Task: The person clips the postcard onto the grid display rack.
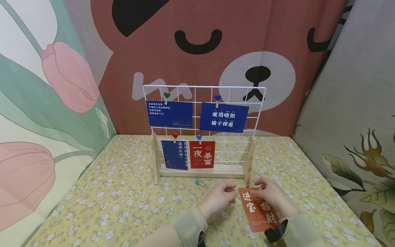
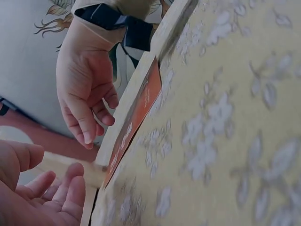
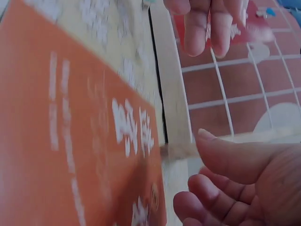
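Note:
An orange card (image 1: 258, 212) with white characters lies on the floral tablecloth at the front right. Above its far edge hovers my right hand (image 1: 271, 193), fingers loosely bent. The left wrist view shows a gap between that hand (image 2: 87, 94) and the card (image 2: 136, 117). My left hand (image 1: 219, 198) is beside the card's left edge, its fingers relaxed and holding nothing. In the right wrist view the card (image 3: 89, 132) fills the left side, with both hands off it. A small clip with a teal heart (image 1: 197, 182) lies on the cloth near my left hand.
A white wire grid (image 1: 203, 86) stands behind the hands in a wooden base (image 1: 202, 172). Heart clips hold two wide blue cards (image 1: 170, 115) on top, and a narrow blue card (image 1: 175, 155) and a red card (image 1: 202, 155) below. Patterned curtains surround the table.

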{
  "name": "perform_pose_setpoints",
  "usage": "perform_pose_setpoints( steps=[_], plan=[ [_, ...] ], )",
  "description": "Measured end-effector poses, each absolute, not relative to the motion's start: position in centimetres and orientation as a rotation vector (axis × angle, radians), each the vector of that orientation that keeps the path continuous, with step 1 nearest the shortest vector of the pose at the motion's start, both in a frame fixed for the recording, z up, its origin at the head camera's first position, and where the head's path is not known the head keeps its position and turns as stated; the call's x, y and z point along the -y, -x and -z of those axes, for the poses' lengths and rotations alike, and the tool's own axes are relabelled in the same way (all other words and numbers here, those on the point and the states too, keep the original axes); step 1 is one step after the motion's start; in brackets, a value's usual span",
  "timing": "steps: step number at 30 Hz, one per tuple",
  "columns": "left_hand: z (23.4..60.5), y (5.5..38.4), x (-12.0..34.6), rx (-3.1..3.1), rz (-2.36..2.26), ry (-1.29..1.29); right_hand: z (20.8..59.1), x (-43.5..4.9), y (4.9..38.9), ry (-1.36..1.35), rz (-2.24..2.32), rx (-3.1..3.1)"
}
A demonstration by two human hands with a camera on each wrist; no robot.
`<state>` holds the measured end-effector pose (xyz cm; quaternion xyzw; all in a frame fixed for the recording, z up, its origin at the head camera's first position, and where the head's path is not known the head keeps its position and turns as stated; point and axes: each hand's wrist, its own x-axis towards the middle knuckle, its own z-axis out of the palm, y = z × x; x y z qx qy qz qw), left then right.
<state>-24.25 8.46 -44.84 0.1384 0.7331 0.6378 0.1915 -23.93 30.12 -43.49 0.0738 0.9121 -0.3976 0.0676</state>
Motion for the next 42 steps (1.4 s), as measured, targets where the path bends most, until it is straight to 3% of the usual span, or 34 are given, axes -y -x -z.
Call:
perform_pose_setpoints(
  steps=[9, 23, 34, 42],
  plan=[
    [45.4, 24.6, -10.2, -1.948, -1.823, -0.283, 44.6, -32.1, 24.7, -0.356, 1.278, -2.565],
    [45.9, 24.9, -10.0, -1.984, -1.772, -0.277, 45.2, -33.1, 25.5, -0.353, 1.137, -2.608],
    [45.7, 26.7, -6.3, -2.496, -1.413, -0.419, 45.3, -32.6, 25.0, -0.362, 1.175, -2.623],
    [45.5, 29.4, -2.3, -2.765, -1.37, -0.334, 45.2, -32.4, 25.1, -0.376, 1.156, -2.623]
  ],
)
